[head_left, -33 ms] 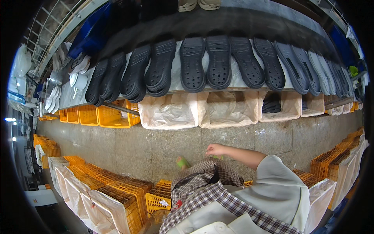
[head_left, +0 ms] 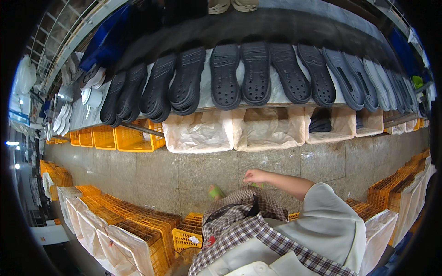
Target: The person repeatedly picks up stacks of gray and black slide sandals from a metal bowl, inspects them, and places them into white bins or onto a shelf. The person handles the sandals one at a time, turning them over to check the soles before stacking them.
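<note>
My right hand [head_left: 255, 175] hangs in front of my body over the tiled floor, its fingers curled in loosely and nothing showing in them. It touches neither the bench nor the bins. My left hand is out of the picture. Ahead, dark shoe soles [head_left: 256, 73] stand in a row along the bench edge, toe ends towards me, some of them stacked. Grey-blue soles [head_left: 344, 78] and pale soles [head_left: 378, 85] continue the row to the right. Nearest beyond my hand is a bin with a white liner [head_left: 269, 146] under the bench.
Yellow crates [head_left: 133, 143] and more lined bins stand beneath the bench; one lined bin holds dark soles [head_left: 320, 123]. Stacked yellow crates [head_left: 124, 207] fill the area behind me on the left, with others [head_left: 391, 188] at right. A white lidded pot [head_left: 92, 97] sits at the bench's left.
The soles on the bench appear very slightly further left in the picture. My right hand keeps its place and shape.
</note>
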The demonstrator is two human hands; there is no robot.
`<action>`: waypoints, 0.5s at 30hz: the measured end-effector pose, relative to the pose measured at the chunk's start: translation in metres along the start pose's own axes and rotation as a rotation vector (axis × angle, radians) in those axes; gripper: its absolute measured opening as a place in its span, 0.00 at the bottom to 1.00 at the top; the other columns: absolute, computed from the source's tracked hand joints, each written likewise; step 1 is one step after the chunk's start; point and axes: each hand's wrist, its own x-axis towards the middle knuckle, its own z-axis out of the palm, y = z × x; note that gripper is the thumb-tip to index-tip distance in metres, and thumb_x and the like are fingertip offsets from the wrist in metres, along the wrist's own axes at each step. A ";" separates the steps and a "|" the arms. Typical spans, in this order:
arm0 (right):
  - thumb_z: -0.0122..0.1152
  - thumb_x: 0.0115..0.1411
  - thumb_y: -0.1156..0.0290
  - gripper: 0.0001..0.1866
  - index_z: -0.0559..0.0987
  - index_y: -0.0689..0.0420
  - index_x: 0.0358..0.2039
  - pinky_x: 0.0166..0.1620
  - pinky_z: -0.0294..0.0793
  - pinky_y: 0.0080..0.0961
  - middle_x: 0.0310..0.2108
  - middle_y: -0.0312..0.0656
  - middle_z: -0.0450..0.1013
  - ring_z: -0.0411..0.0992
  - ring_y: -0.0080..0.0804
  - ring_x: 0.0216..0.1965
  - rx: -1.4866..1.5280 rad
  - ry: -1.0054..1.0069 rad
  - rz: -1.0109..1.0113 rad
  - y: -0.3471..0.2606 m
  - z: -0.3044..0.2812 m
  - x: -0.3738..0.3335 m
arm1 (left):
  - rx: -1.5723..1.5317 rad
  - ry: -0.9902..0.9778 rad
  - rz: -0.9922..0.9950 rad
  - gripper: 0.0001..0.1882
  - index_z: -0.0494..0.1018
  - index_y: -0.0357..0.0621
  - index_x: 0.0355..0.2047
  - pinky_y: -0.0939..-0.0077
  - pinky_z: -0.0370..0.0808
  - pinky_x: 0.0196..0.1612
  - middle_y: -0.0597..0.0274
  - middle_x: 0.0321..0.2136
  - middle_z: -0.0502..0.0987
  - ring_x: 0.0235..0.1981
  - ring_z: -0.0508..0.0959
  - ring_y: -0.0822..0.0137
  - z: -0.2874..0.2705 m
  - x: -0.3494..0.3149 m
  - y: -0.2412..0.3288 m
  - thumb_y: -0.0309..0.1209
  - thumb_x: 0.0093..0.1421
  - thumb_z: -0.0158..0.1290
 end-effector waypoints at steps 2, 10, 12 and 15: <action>0.61 0.54 0.54 0.25 0.71 0.62 0.43 0.25 0.72 0.26 0.36 0.43 0.74 0.71 0.28 0.23 0.041 -0.008 0.019 0.001 -0.010 -0.010 | -0.041 -0.003 -0.015 0.23 0.67 0.38 0.49 0.65 0.71 0.43 0.52 0.43 0.72 0.42 0.72 0.56 0.002 0.006 0.009 0.37 0.56 0.52; 0.60 0.56 0.54 0.25 0.70 0.61 0.43 0.23 0.70 0.25 0.34 0.43 0.73 0.69 0.27 0.21 0.097 0.117 0.019 0.019 -0.017 -0.031 | -0.273 -0.001 -0.122 0.22 0.69 0.38 0.48 0.66 0.72 0.41 0.54 0.40 0.73 0.40 0.72 0.58 0.014 0.041 0.042 0.38 0.57 0.51; 0.60 0.56 0.54 0.24 0.70 0.61 0.43 0.23 0.70 0.25 0.33 0.42 0.73 0.69 0.27 0.20 0.100 0.167 0.050 0.026 -0.014 -0.033 | -0.359 -0.006 -0.164 0.22 0.69 0.37 0.47 0.67 0.72 0.40 0.54 0.40 0.73 0.39 0.72 0.58 0.018 0.053 0.049 0.39 0.57 0.51; 0.61 0.52 0.50 0.25 0.74 0.60 0.40 0.42 0.70 0.31 0.37 0.48 0.74 0.72 0.40 0.39 0.179 0.216 0.086 0.039 -0.007 -0.038 | -0.537 -0.041 -0.233 0.21 0.69 0.37 0.47 0.68 0.72 0.39 0.55 0.39 0.74 0.39 0.72 0.59 0.028 0.075 0.066 0.39 0.57 0.51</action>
